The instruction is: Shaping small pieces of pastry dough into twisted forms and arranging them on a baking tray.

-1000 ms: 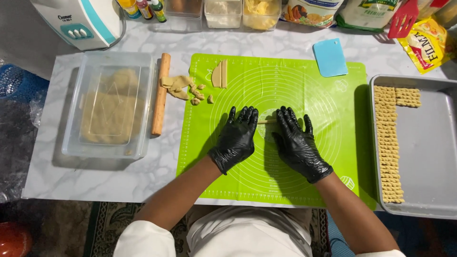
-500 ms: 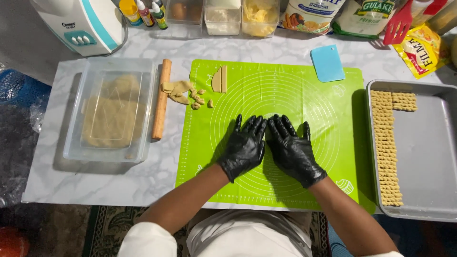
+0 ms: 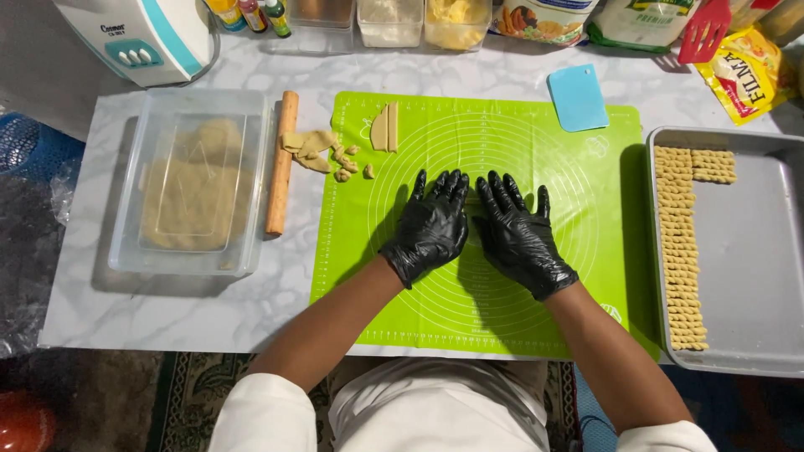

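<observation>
A white marble-look table [image 3: 209, 310] carries a green silicone baking mat [image 3: 586, 251]. Right of it, a grey metal tray [image 3: 754, 259] holds rows of twisted dough pieces [image 3: 680, 251]. Left, a clear plastic tub [image 3: 197, 180] of dough sits beside a wooden rolling pin [image 3: 280, 163]. At mat centre, 2 black-gloved hands, left hand [image 3: 431, 226] and right hand [image 3: 517, 238], lie flat, fingers spread, gripping nothing. A second ago they were apart with a dough strip between; now they touch, covering it, which suggests rolling. Dough scraps [image 3: 322, 151] lie near the mat's top-left.
</observation>
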